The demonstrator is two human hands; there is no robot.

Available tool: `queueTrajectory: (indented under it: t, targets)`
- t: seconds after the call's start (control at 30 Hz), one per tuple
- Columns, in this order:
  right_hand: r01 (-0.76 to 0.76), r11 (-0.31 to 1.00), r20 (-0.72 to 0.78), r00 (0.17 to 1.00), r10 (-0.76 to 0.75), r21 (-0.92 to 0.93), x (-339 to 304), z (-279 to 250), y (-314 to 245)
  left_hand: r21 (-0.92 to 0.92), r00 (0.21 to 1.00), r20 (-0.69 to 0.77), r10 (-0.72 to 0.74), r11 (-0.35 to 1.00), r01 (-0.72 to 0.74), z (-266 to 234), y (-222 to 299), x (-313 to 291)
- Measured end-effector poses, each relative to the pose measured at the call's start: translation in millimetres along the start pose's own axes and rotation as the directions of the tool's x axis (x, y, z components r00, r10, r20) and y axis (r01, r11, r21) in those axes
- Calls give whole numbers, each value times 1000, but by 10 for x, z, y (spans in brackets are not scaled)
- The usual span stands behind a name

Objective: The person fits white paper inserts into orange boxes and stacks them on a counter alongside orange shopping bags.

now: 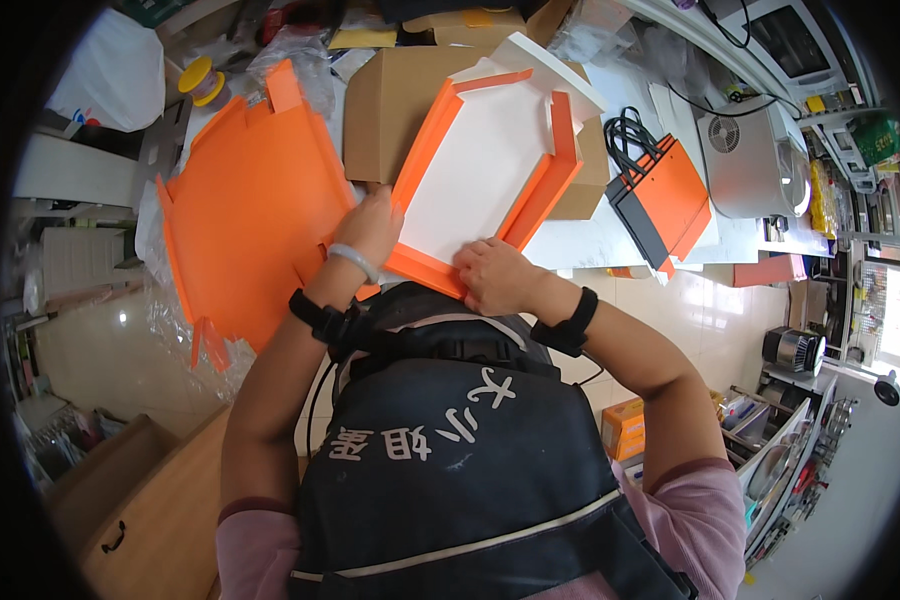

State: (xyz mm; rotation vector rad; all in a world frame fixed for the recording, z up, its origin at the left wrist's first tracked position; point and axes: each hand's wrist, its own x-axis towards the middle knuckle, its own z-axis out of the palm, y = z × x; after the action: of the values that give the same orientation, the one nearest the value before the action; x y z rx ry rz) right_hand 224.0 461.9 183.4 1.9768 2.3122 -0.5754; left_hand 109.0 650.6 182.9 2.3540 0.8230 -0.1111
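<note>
A partly folded paperboard box [470, 165], orange on its walls and white inside, is tilted in front of me. Its far flap stands raised, and a side wall at the right stands partly upright. My left hand [370, 228] grips its left near corner, with some fingertips hidden behind the orange wall. At the near edge, my right hand [495, 276] has its fingers curled over the orange wall, pinching it. Left of my left hand lies a flat orange box blank [255, 205] with cut flaps.
A brown cardboard carton [375, 120] stands behind the box. To the right lie orange and black paper bags [670, 205] with black cords, beside a grey-white appliance [755, 160]. Yellow spools [203, 82] and clear plastic film [305, 80] sit at the far left.
</note>
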Motion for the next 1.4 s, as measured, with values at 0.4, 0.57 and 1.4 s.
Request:
queueTrajectory:
  t: [0.4,0.57,1.4]
  targets:
    - [118,992,83,990,-115,-35,-63,-66,37,105,983,-180,36,994,-17,131,18,77]
    - [-79,989,-53,996,73,-128,-102,-93,-28,83,974,-222,36,996,-17,175,39,90]
    - [-391,872,73,919,388,294,81,-66,-201,-318,953,-293,-78,948,-20,232,29,-284]
